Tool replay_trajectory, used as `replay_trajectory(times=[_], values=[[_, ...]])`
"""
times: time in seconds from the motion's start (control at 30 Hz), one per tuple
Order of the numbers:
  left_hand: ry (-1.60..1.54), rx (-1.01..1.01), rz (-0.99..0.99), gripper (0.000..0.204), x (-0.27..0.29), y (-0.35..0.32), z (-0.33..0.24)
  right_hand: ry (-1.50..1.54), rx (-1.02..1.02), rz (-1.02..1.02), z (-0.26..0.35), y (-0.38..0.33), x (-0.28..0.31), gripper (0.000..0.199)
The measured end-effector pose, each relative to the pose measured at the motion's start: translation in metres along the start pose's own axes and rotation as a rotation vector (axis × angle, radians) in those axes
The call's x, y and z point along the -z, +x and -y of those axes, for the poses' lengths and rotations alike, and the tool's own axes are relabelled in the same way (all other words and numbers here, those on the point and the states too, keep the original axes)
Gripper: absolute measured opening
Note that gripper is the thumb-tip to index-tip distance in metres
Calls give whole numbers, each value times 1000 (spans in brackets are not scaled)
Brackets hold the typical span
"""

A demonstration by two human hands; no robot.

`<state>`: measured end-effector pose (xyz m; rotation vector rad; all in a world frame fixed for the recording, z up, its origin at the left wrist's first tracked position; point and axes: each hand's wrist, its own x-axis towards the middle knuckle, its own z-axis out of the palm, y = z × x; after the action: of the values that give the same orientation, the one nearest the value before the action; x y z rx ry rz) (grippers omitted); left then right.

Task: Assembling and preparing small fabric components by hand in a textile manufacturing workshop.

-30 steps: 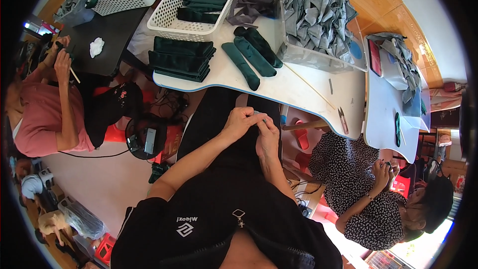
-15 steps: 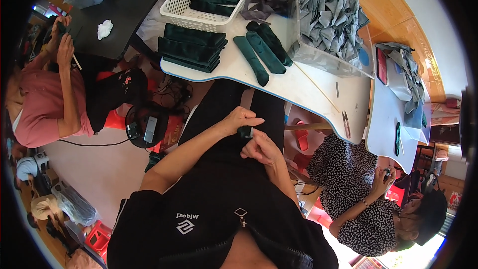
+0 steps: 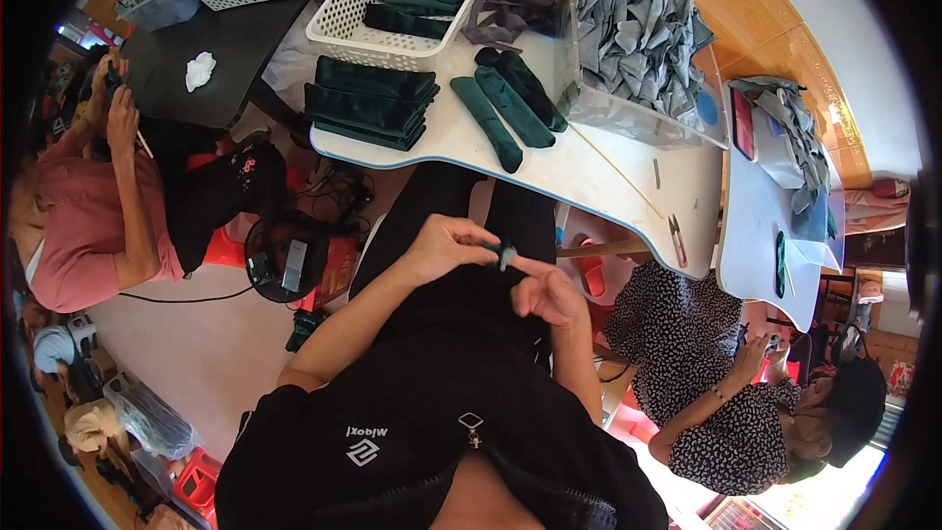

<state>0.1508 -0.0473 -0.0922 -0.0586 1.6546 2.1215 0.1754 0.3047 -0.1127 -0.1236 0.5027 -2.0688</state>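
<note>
The right hand [image 3: 551, 296] had shifted rightward, index finger outstretched against a small dark-green-and-grey piece, seemingly fabric [image 3: 506, 255], its grip unclear; the left hand [image 3: 446, 247], pinched shut, apparently bore it now, nearside of the curved white counter [image 3: 591, 177].

Strong white light glares at the lower right, burnt out. Moderate light reaches the white, blue-edged surface [image 3: 687, 186], bare left hand [image 3: 444, 250] and bare right hand [image 3: 551, 299]. The black zip-necked top [image 3: 432, 363] loses detail in darkness. Fisheye distortion bends outer edges; black vignetting swallows the corners.
</note>
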Motion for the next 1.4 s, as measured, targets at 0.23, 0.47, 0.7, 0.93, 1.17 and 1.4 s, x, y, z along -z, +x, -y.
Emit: replay_trajectory(times=[0.23, 0.47, 0.7, 0.93, 1.17, 1.4], values=[[-238, 101, -12, 25, -12, 31, -39, -884, 92, -520, -9, 39, -43, 42], [102, -168, -183, 15, -23, 103, -159, -812, 199, -729, 127, 7, -72, 24], [1127, -642, -581, 82, -70, 155, -254, -1498, 695, -939, 305, 18, -140, 53], [682, -463, -207, 70, -151, 92, -212, -1665, 811, -1227, 480, 35, -108, 37], [548, -245, -65, 47, -120, 58, -230, -1439, 919, -1002, 498, 72, -151, 56], [-38, -14, 152, 39, -79, 77, -208, -1219, 943, -833, 458, 107, -188, 78]])
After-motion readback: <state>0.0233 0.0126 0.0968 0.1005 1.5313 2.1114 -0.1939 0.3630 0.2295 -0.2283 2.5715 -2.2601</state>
